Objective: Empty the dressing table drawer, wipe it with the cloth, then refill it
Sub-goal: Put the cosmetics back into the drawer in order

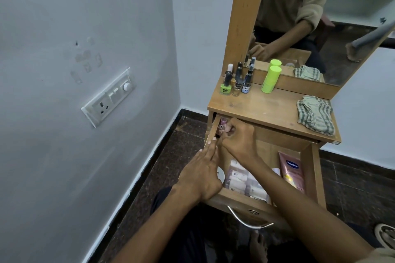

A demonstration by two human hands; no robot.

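Reaching into the pulled-out drawer [314,168] of the dressing table [263,109], the right hand [239,139] sits deepest, at the far left corner, fingers curled on what looks like a small pink bottle [223,123] standing upright. The left hand [201,175] rests straight-fingered along the drawer's left wall, just behind.

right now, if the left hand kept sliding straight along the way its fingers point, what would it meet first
Probably the right hand, just beyond the left hand, whose fingertips lie on the drawer's left wall. Past that stands a small pink bottle in the back corner. Depth is unclear.
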